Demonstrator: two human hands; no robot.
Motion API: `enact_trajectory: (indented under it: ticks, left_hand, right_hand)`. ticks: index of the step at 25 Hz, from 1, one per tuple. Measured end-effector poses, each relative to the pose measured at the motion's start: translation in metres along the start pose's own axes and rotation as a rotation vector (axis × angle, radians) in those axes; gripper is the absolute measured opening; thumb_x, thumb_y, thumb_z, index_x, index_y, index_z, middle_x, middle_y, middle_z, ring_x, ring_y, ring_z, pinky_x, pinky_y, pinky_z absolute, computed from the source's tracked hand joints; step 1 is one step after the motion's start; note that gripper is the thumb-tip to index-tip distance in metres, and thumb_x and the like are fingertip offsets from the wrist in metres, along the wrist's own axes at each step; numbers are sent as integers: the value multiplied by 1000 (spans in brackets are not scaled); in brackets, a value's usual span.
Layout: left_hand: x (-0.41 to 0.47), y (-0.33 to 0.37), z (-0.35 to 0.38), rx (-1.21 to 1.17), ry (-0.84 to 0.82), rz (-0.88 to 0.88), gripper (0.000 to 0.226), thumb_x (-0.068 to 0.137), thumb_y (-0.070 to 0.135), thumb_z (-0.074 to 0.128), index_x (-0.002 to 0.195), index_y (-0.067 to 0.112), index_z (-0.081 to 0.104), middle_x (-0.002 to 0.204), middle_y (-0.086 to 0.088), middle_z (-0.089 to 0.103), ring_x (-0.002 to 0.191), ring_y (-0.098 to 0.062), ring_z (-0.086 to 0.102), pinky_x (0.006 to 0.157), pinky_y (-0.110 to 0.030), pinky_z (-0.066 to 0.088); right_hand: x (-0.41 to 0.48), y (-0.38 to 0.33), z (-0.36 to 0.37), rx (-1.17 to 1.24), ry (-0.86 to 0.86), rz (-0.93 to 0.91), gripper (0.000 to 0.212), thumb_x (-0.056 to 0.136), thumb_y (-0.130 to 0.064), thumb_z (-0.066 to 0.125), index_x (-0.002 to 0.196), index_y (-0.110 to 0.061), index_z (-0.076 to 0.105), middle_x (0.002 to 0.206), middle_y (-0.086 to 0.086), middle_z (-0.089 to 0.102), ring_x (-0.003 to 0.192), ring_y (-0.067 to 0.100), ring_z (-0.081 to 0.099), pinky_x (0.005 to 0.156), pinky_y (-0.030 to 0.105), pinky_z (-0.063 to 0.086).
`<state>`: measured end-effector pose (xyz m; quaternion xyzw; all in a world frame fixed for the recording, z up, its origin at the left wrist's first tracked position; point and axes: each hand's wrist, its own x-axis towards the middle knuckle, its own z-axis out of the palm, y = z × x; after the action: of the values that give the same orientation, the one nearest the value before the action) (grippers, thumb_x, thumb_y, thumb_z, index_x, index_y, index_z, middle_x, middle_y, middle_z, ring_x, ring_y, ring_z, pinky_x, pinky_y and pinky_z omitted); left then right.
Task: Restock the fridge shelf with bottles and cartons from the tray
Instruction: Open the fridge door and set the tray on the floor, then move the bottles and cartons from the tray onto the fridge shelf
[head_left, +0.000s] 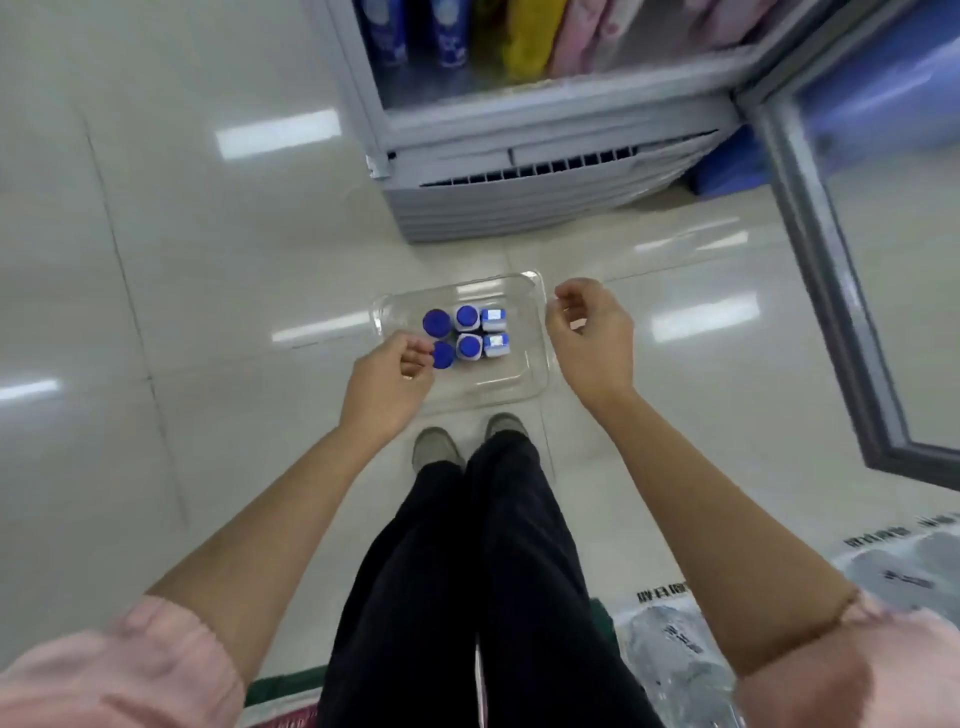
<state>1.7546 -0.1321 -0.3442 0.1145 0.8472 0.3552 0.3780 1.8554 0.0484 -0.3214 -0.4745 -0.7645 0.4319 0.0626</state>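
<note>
A clear plastic tray (535, 384) sits on the floor just ahead of the person's shoes, holding four blue-capped bottles (466, 317) and two cartons (494, 319) at its left. Left hand (387, 382) and right hand (592, 338) hang above, fingers loosely curled, empty.

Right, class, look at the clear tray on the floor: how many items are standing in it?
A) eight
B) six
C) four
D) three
B: the clear tray holds six items in two rows of three, namely four blue-capped bottles and two small cartons on the right side.
</note>
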Motion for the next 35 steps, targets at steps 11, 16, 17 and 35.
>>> enact_trajectory:
  ticks: [11, 16, 17, 35]
  left_hand:
    - [167, -250, 132, 195, -189, -139, 79, 69, 11, 77, 137, 11, 37, 136, -16, 43, 120, -27, 46, 91, -26, 36]
    - [206, -269, 176, -13, -31, 42, 67, 64, 20, 81, 123, 16, 51, 123, -7, 57, 110, -20, 54, 93, -33, 45]
    - [208, -265, 177, -64, -16, 98, 61, 65, 20, 81, 119, 15, 54, 117, -7, 60, 106, -20, 56, 91, -35, 48]
    - [74, -81, -1, -443, -19, 80, 46, 73, 25, 78, 108, 39, 52, 105, 21, 64, 100, -3, 61, 85, -25, 48]
  right_hand:
    - [131, 180, 234, -529, -628, -351, 57, 73, -14, 69, 128, -10, 52, 129, 8, 57, 118, 29, 49, 101, 38, 39]
    - [171, 185, 283, -662, -738, -560, 62, 66, -32, 77, 122, -20, 53, 119, 2, 61, 116, 26, 48, 103, 44, 27]
    - [174, 186, 287, -700, -740, -584, 57, 68, -38, 76, 118, -22, 55, 113, 1, 62, 112, 24, 50, 101, 45, 28]
    - [99, -5, 101, 129, -846, -168, 42, 70, -4, 78, 108, -11, 61, 109, 12, 68, 103, 27, 63, 92, 38, 52]
